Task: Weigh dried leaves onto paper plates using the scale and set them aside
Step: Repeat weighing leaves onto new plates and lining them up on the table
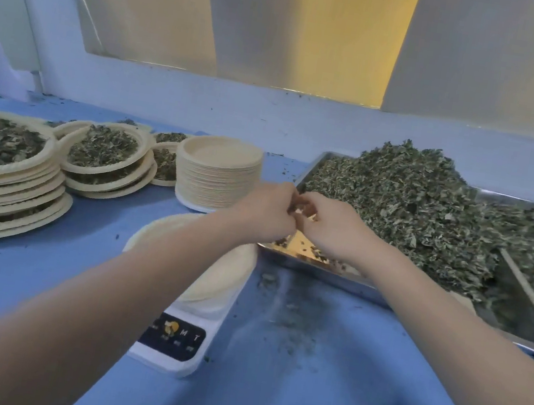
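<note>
Now both hands, left [266, 211] and right [331, 227], meet with fingers curled, seemingly pinching leaves [407, 202] over the tray [318, 269] corner. The plate [211, 284] on the scale [175, 344] lies just below-left, nearer the left.

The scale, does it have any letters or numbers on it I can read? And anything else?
"M": on the dark panel of the scale.
"T": on the same panel, right of the M.
Tiny labels under the buttons: too blurred to read.
No weight reading shows.
No writing visible elsewhere.

Blue table [21, 287], scale [181, 338], plate stacks [218, 174], leaf trays [334, 273], crumbs [290, 313]
</note>
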